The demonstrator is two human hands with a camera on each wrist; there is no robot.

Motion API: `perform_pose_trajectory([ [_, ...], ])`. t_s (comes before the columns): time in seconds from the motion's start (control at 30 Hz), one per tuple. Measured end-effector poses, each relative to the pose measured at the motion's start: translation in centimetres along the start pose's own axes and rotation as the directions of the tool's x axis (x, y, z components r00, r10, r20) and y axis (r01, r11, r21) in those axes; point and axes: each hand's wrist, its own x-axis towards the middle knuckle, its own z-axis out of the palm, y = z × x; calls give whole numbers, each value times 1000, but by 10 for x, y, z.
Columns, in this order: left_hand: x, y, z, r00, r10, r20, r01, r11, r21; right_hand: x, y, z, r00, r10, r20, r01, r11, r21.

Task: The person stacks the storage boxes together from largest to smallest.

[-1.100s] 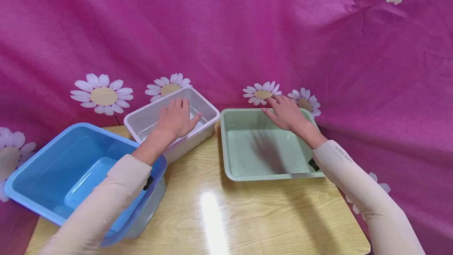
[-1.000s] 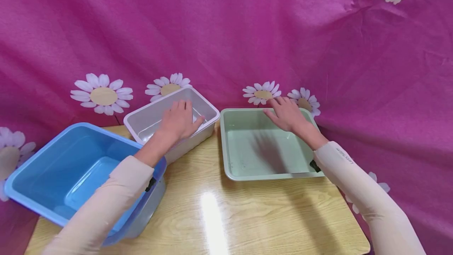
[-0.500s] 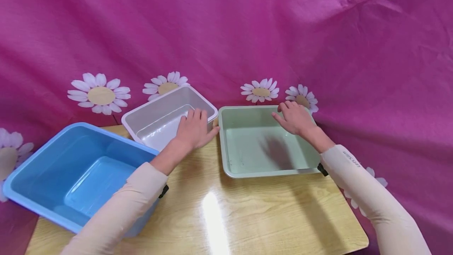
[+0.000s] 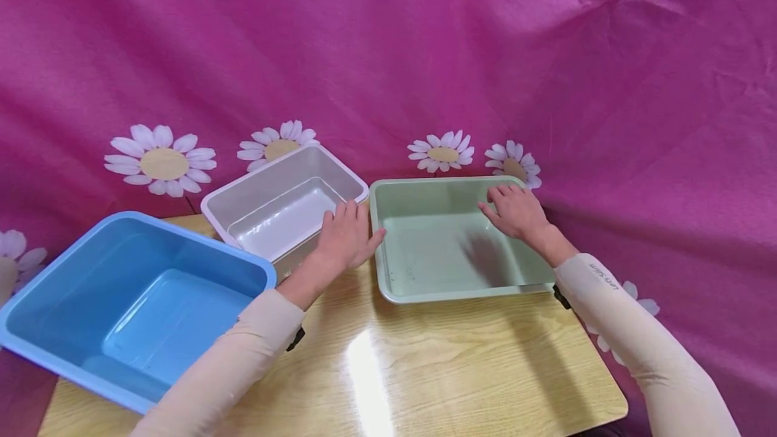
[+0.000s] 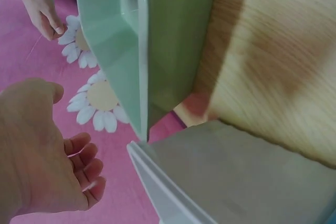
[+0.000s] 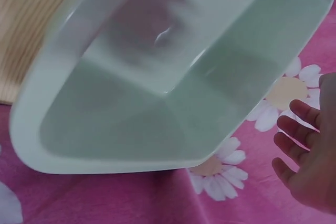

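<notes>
My left hand (image 4: 347, 235) hovers over the gap between a pale grey-lilac basin (image 4: 226, 195) and a light green basin (image 4: 394, 297). Its fingers are relaxed and slightly bent, and it holds nothing; the left wrist view shows the bare palm (image 5: 37, 150). Over the back right of the green basin hangs my right hand (image 4: 517, 211), fingers loosely bent, nothing in it, casting a shadow inside. In the right wrist view its fingers (image 6: 296, 129) are spread a little, apart from the green rim. A larger blue basin (image 4: 85, 268) stands at the left, beside my left forearm.
All the basins stand on a wooden table (image 4: 437, 369) with a rounded front right corner. A magenta cloth (image 4: 388, 52) printed with white daisies hangs right behind them. Dark wrist straps (image 4: 295, 339) show below the sleeves.
My left hand has moved right and nearer, from over the lilac basin to the gap beside the green one. My right hand has shifted slightly right and nearer. The basins stay put.
</notes>
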Motion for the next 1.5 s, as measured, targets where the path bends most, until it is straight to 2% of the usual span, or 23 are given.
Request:
perform_pose_trajectory([
  [0.2,1,4,10,1000,3,-11,-2,1000,6,-6,7,3,1000,-7,-10,7,1000,-25],
  [0.43,4,6,22,1000,-17,12,17,1000,9,-12,18,9,1000,-10,-12,9,999,-49],
  [0.67,7,9,33,1000,-12,9,12,1000,-6,-19,24,14,998,-24,-52,19,997,-81],
  [1.0,6,10,43,1000,-3,25,3,1000,25,-32,36,27,997,5,-73,-16,989,-150],
  [1.33,5,9,54,997,-25,70,27,999,-35,-45,44,36,992,-3,-124,-19,984,-175],
  [1.5,5,9,59,996,-31,79,34,999,-41,-51,53,37,996,31,-83,-48,978,-202],
])
